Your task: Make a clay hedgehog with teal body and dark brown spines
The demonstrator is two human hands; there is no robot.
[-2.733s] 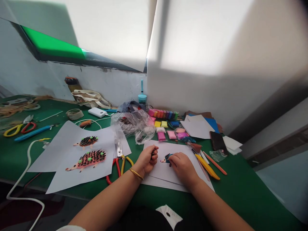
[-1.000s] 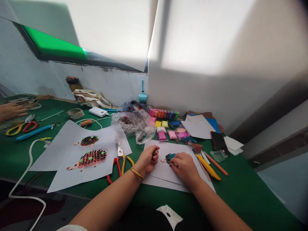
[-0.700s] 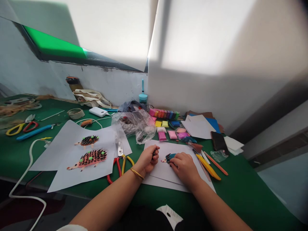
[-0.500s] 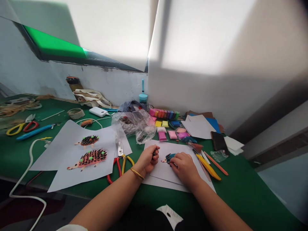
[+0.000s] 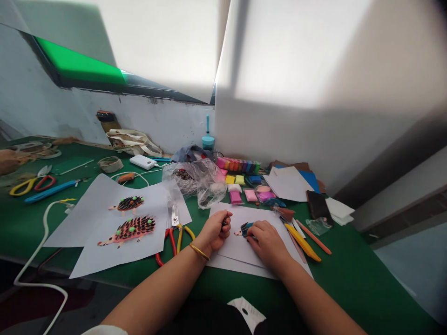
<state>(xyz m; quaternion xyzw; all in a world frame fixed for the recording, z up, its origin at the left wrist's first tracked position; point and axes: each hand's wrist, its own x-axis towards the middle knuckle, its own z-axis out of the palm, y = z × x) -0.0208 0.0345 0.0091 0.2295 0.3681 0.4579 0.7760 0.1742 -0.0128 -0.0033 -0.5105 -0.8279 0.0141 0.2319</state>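
Observation:
White paper (image 5: 240, 253) lies under both hands. On it is a small blue hedgehog figure (image 5: 243, 229) with a pale snout pointing left and dark pieces on its back. My right hand (image 5: 267, 242) covers the figure's right part, fingers bent down onto it; whether the fingertips pinch a piece is hidden. My left hand (image 5: 216, 230), with a gold bangle at the wrist, is curled just left of the snout, closed around small dark pieces (image 5: 224, 222).
Two finished-looking hedgehogs (image 5: 134, 226) lie on paper at left. Red-handled scissors (image 5: 172, 242) sit beside my left forearm. Clay packets (image 5: 235, 197) are behind my hands, a yellow cutter (image 5: 303, 243) at right. Another person's hand (image 5: 7, 162) shows at far left.
Another person's hand has come in at the far left edge. My right hand has shifted very slightly on the blue figure; my left hand stays where it was.

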